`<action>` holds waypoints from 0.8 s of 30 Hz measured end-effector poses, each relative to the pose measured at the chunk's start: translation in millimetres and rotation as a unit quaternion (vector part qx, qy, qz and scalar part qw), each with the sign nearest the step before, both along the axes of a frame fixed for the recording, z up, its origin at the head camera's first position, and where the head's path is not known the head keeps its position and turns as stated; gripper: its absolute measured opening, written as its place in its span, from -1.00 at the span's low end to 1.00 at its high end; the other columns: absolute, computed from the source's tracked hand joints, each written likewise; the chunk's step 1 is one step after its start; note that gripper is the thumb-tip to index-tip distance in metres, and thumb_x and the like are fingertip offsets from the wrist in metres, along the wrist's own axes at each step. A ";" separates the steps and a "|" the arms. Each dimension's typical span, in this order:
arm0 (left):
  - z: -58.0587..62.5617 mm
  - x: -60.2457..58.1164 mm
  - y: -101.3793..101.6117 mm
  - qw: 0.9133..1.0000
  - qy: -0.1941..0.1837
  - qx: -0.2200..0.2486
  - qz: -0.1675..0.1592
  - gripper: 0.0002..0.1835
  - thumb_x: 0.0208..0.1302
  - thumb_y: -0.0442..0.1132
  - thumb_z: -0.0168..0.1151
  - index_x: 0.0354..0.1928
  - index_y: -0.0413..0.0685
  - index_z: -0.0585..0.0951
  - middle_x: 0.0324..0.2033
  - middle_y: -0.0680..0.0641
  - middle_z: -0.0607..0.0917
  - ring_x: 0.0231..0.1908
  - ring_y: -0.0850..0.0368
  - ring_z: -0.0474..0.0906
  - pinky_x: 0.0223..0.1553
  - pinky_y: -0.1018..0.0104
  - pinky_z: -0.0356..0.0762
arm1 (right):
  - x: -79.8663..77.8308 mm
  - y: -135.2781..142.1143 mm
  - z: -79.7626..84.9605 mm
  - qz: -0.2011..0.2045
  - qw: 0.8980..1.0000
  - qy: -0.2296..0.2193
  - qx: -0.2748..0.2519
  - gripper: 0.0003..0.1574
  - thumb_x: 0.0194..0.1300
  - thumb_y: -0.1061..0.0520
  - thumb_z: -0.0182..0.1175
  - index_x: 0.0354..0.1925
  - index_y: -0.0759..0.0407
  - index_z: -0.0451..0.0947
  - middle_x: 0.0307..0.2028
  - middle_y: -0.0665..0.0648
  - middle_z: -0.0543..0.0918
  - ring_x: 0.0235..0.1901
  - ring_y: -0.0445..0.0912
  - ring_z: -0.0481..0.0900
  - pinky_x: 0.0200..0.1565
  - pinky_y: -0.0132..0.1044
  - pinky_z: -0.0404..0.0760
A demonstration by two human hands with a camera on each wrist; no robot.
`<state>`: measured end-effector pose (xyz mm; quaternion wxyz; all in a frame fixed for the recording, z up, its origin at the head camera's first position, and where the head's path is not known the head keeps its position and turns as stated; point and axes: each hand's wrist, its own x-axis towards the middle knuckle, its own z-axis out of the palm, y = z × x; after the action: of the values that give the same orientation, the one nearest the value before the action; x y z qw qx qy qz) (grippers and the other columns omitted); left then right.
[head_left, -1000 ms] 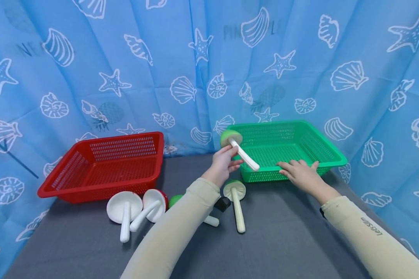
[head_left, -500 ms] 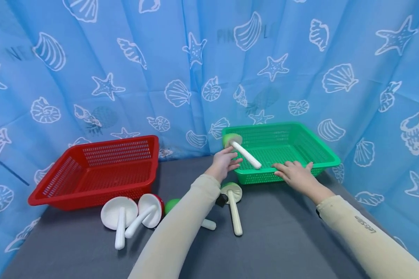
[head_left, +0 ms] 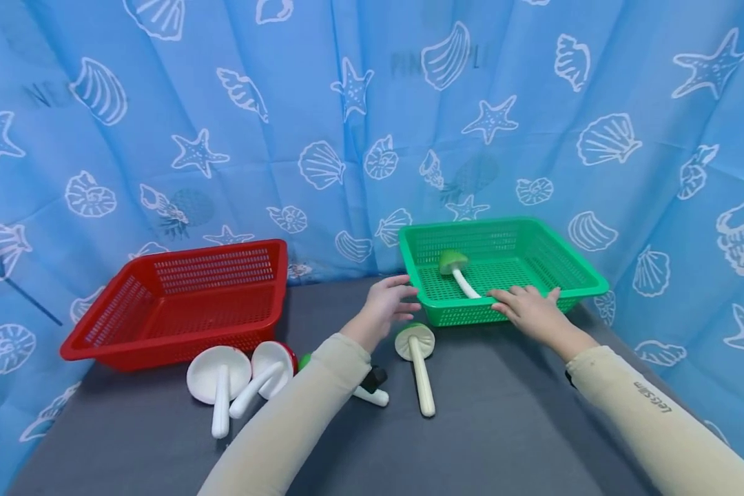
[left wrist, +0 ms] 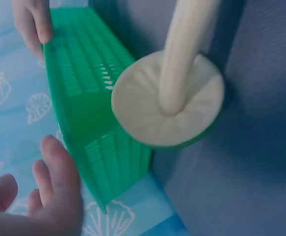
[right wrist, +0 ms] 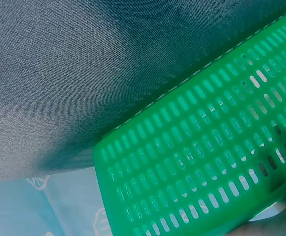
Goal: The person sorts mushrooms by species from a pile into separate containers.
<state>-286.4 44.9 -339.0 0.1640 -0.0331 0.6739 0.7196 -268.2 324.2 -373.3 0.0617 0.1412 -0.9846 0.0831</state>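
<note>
A toy mushroom with a green cap (head_left: 452,261) and white stem lies inside the green basket (head_left: 465,315), its stem leaning toward the near wall. Just left of that basket is my left hand (head_left: 381,310), empty, its fingers spread apart. My right hand (head_left: 527,313) rests on the basket's near rim. On the table in front of the basket lies another green-capped mushroom (head_left: 421,372), its pale underside facing up; the left wrist view shows this mushroom (left wrist: 167,105) close up. Part of a further green mushroom (head_left: 372,395) shows beyond my left sleeve, which hides the rest.
At the left stands a red basket (head_left: 180,351). Before it lie a mushroom with a white underside (head_left: 220,379) and a red-capped mushroom (head_left: 273,368). A blue shell-print curtain (head_left: 322,83) hangs behind the grey table (head_left: 496,427).
My left hand has let go of the green-capped mushroom, which dropped into the green basket. That hand has drawn back left of the rim. The right hand stays on the rim.
</note>
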 end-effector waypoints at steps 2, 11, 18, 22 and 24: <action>-2.5 7.9 -4.9 1.000 -0.008 -0.012 -0.010 -0.56 0.51 -0.28 0.07 0.38 -0.10 0.45 0.17 -0.18 0.65 -0.32 0.18 0.69 -0.25 0.35 0.61 | -0.5 1.0 0.4 0.000 1.000 0.001 0.002 -0.48 0.53 -0.02 0.05 0.32 0.20 0.46 0.07 0.45 0.57 0.11 0.50 0.41 0.02 0.81 -0.18; -25.0 39.3 -24.2 0.997 -0.030 -0.057 -0.037 -0.57 0.54 -0.24 0.02 0.35 -0.22 0.46 0.21 -0.26 0.60 0.09 -0.16 0.62 0.09 0.07 0.57 | 0.5 -0.5 0.7 0.003 1.000 0.005 0.001 -0.48 0.52 0.00 0.07 0.31 0.20 0.46 0.02 0.42 0.59 0.07 0.47 0.44 0.03 0.81 -0.21; -40.6 53.5 -27.5 0.996 -0.043 -0.064 -0.047 -0.52 0.51 -0.20 0.05 0.34 -0.34 0.43 0.23 -0.31 0.57 0.11 -0.20 0.60 0.10 0.04 0.57 | 0.4 -0.6 0.9 0.003 1.000 0.001 0.003 -0.46 0.54 -0.05 0.04 0.31 0.20 0.46 0.04 0.43 0.58 0.08 0.48 0.43 0.02 0.81 -0.16; -50.6 57.2 -25.6 0.994 -0.055 -0.070 -0.061 -0.49 0.53 -0.18 0.03 0.37 -0.38 0.37 0.24 -0.35 0.54 0.13 -0.26 0.58 0.11 -0.01 0.57 | 0.2 -0.4 0.1 0.004 1.000 0.001 0.004 -0.47 0.53 -0.04 0.05 0.31 0.20 0.46 0.03 0.43 0.58 0.08 0.48 0.43 0.01 0.81 -0.15; -55.2 57.7 -23.9 0.994 -0.062 -0.066 -0.064 -0.48 0.54 -0.18 0.02 0.37 -0.39 0.35 0.25 -0.38 0.52 0.14 -0.30 0.56 0.13 -0.06 0.55 | 0.3 -0.4 0.3 0.004 1.000 0.001 0.005 -0.47 0.53 -0.03 0.05 0.31 0.20 0.46 0.04 0.44 0.58 0.09 0.49 0.42 0.01 0.81 -0.15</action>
<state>-228.7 20.9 -394.2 0.2483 -0.0455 0.7093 0.6581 -268.0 323.8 -373.0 0.0612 0.1451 -0.9844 0.0781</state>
